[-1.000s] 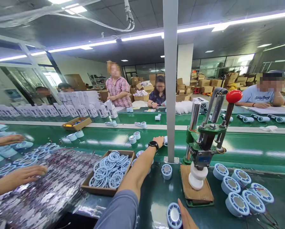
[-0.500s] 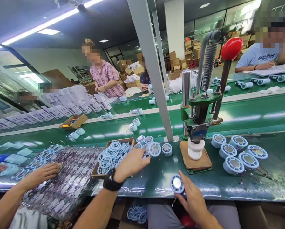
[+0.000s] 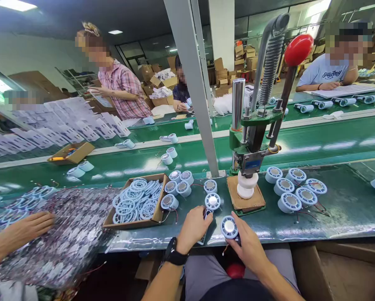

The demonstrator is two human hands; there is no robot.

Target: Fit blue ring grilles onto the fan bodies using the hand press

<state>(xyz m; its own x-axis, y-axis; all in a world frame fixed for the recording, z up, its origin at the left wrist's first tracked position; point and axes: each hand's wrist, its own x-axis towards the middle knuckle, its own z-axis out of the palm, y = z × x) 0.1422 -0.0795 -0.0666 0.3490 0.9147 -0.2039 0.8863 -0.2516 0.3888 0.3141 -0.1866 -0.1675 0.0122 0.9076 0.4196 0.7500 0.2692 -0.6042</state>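
"Pale-blue fan head [image 3: 229, 227] clasped in your right hand [image 3: 248, 242], near the desk [image 3: 347, 215] edge; your left hand [image 3: 194, 228] grips a second fan [image 3: 213, 201]. Risk?"
"Dangling wire [image 3: 225, 250] might snag that edge if you yank."

The room is fairly bright, lit by a ceiling panel [image 3: 14, 5] at upper left and washed-out daylight in the window [image 3: 317, 9] at upper right, against a dim grey ceiling. Pale glare streaks the green belt [image 3: 315, 142] and the glossy front of the tabletop [image 3: 356, 196]; the metal centre of a round blue piece [image 3: 229, 226] shines nearly white. The foil-like sheet [image 3: 68, 230] glitters confusingly. Below the tabletop, shadow swallows detail. The view tilts, wide-angle stretching bends the edges, faces are pixelated, and distant cartons [image 3: 223, 75] look soft.
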